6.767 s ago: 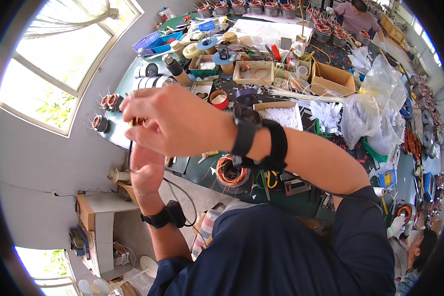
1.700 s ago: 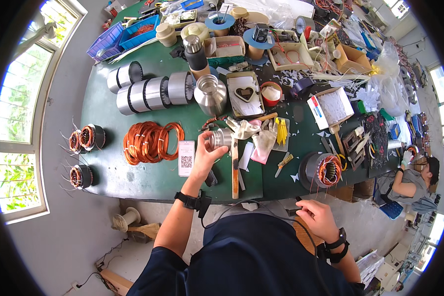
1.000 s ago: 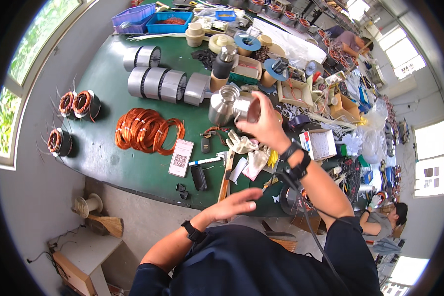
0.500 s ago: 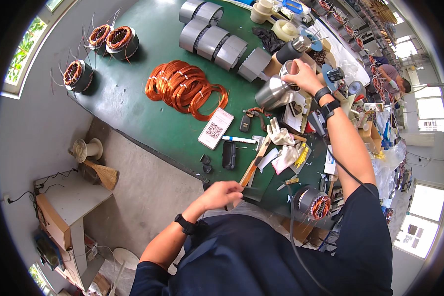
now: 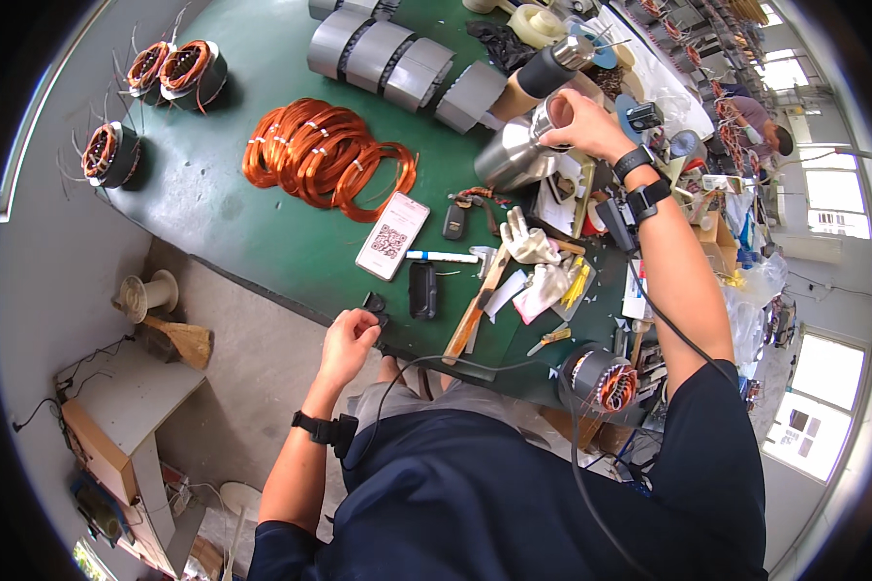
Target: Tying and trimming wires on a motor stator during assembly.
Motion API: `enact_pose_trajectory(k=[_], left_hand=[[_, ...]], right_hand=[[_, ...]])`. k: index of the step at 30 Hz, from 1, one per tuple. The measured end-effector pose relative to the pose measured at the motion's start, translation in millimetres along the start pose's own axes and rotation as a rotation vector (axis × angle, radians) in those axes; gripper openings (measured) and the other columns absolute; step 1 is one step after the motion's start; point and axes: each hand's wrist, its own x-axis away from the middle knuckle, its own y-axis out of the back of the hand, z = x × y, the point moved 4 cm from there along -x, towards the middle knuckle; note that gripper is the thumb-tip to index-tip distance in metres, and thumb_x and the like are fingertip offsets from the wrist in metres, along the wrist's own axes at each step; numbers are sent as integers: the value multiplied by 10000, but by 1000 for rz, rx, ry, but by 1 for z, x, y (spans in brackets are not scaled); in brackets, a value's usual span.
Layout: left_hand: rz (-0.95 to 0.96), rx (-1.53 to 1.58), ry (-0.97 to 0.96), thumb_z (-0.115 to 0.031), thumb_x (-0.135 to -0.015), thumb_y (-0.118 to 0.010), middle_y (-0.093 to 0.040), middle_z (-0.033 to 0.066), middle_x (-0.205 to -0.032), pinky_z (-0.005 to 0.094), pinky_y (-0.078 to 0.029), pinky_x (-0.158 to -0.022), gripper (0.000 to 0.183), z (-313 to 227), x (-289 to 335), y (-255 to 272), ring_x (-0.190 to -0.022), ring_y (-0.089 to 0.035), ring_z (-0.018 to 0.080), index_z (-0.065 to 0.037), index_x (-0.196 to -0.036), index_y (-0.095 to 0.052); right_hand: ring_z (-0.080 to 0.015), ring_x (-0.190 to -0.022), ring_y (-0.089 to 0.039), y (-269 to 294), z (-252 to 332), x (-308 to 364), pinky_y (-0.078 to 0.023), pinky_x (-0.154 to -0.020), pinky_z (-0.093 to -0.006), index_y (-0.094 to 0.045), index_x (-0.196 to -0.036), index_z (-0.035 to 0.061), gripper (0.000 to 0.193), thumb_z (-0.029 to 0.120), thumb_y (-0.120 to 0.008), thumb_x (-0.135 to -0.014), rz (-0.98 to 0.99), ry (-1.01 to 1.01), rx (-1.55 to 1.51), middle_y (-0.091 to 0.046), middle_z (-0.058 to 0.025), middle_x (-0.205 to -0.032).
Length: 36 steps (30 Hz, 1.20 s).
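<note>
My right hand is closed round a shiny steel cup at the top of a wide steel flask. Whether cup and flask are joined is hidden by the fingers. At the near table edge, the fingers of my left hand are curled together beside small black pieces. Anything inside that pinch is too small to make out. Close by lie a black open case, a blue-and-white marker and a phone showing a square code.
Copper wire coils lie mid-table, with grey cylindrical cores behind. Wound stators stand at the left, another stator at the near right. White gloves, a wooden-handled tool and a dark bottle crowd the right.
My left hand has moved left and forward to the small black pieces at the table edge, its fingers curling in. My right hand stays at the steel cup. The whole view has shifted slightly.
</note>
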Motion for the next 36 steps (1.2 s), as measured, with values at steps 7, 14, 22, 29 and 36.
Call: enact_pose_trajectory(k=[7,14,22,29,36], left_hand=[[-72,127,54,-104,-888,-691,-621,89,-881,334,-514,-724,160,3,2,1,-770,-612,178,5,-1003,-668],[-80,133,70,-121,-899,-678,-619,81,-852,332,-503,-712,168,8,-4,6,-753,-588,173,10,-1002,-655],[-201,-92,-22,-132,-876,-712,-639,147,-1083,397,-526,-850,352,-5,-48,5,-958,-645,264,-5,-1187,-608],[-278,-526,-141,-262,-734,-874,-563,185,-1284,456,-465,-1027,849,-22,-108,-17,-1249,-526,372,19,-1413,-449],[-174,-718,-2,-298,-696,-902,-494,148,-1371,492,-472,-990,1020,-45,-124,-39,-1280,-482,357,-25,-1499,-337]], right_hand=[[-339,-1076,-640,6,-11,4,-520,-942,-411,-560,-1279,35,767,317,-889,-646,43,-21,151,-644,-186,-1151],[-367,-1054,-692,-5,-5,5,-541,-913,-434,-581,-1301,-3,865,527,-852,-673,183,-86,197,-708,-233,-1119],[-377,-1120,-683,-18,-19,1,-542,-940,-435,-527,-1437,87,964,727,-727,-744,56,-294,287,-681,-230,-1250],[-382,-1067,-663,-19,-8,8,-534,-912,-465,-567,-1353,82,744,479,-785,-763,-48,15,172,-646,-221,-1174],[-403,-1192,-646,-22,-6,18,-549,-954,-502,-385,-1537,49,1007,750,-608,-850,-128,-168,320,-538,-296,-1406]])
